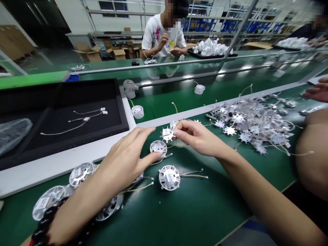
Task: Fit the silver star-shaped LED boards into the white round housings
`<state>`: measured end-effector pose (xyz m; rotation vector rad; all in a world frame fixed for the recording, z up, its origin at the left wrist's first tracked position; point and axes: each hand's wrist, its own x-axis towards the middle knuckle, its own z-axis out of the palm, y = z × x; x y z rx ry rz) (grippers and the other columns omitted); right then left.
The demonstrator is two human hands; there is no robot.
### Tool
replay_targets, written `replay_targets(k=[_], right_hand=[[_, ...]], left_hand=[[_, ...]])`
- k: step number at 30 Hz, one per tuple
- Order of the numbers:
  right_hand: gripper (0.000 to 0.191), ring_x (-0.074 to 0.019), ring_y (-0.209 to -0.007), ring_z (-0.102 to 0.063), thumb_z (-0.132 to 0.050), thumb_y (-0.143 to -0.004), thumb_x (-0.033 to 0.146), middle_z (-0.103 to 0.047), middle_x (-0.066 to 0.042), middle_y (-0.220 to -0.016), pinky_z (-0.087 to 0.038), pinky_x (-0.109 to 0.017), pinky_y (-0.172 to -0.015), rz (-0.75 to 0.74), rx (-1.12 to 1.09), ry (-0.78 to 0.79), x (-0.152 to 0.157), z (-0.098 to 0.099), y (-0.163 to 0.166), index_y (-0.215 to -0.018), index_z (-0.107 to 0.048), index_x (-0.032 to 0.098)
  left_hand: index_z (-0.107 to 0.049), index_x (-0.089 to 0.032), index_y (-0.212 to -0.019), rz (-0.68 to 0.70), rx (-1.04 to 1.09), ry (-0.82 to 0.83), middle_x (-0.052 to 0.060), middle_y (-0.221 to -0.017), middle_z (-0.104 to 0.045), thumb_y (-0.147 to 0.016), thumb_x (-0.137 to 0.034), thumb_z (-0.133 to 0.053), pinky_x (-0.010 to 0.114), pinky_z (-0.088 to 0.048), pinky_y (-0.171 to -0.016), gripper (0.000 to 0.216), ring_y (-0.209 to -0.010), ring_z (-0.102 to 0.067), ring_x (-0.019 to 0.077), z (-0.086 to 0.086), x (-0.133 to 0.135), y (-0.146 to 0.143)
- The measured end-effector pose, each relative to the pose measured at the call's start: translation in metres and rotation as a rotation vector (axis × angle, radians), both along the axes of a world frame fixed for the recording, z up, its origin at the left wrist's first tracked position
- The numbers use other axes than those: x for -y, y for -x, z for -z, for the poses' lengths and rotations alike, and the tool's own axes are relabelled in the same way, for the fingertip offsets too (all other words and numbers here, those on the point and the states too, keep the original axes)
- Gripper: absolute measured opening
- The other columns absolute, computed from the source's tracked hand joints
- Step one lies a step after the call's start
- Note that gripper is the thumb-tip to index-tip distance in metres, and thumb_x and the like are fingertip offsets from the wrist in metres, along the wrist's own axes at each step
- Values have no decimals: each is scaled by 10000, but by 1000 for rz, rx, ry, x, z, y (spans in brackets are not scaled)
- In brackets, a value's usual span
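At the centre of the frame, the right hand (197, 136) pinches a star-shaped metal plate (167, 134) by its edge, apparently to leave its face unobstructed, just beyond a round white housing (156, 147) on the green tabletop (205, 212). The left hand (129, 152) is spread, thumb over the housing's rim, perhaps for steadying, though contact cannot be told. The wired plate pile (246, 124), right of centre, seems placed for easy reach.

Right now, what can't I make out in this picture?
All in the head view:
Label print on the star-shaped plate in the right hand: too small to read.
Part of a round housing: hidden by the left forearm.
Lower pieces of the heap: covered by those on top.
Clear plastic: cut off by the left edge.
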<state>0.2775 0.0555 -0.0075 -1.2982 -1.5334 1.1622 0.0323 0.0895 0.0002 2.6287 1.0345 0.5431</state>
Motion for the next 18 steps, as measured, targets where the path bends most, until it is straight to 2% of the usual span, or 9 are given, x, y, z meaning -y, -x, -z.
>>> replay_targets(k=[2, 4, 7, 13, 18], right_hand=[[163, -128, -737, -585, -592, -964, 243, -636, -9, -790, -463, -263, -687, -30, 1, -119, 3, 0, 8, -822, -611, 168], [165, -142, -749, -593, -575, -963, 262, -644, -21, -798, -467, -279, -697, -70, -10, -163, 5, 1, 14, -834, -609, 165], [184, -152, -743, -593, -592, -946, 306, -653, -30, -796, -464, -293, -695, -85, -13, -98, 5, 3, 18, -847, -632, 155], [222, -132, -641, -524, -654, -890, 358, -613, -3, -697, -405, -280, -617, -43, 13, 15, 3, 3, 18, -820, -698, 152], [203, -175, -776, -636, -693, -848, 349, -736, -53, -874, -485, -319, -744, -75, -48, 61, 2, 4, 14, -894, -748, 159]], left_hand=[[-464, -178, -1473, 41, 65, -57, 104, -1318, -668, -950, -455, -690, 504, -591, -904, 632, -1156, -670, 334, 0, -1, -5], [-508, -127, -1435, 106, 98, -120, 126, -1269, -698, -959, -384, -698, 504, -599, -887, 574, -1112, -688, 330, 1, -2, -8], [-593, -92, -1353, 171, 119, -182, 141, -1203, -723, -1002, -321, -633, 516, -603, -874, 421, -1055, -697, 327, 5, -4, -9], [-579, -33, -1381, 225, 98, -207, 192, -1303, -689, -1051, -245, -504, 540, -597, -944, 400, -1128, -681, 352, 12, -8, -5], [-599, -29, -1370, 245, 101, -197, 188, -1315, -688, -1050, -236, -494, 562, -601, -970, 395, -1152, -683, 360, 12, -10, -5]])
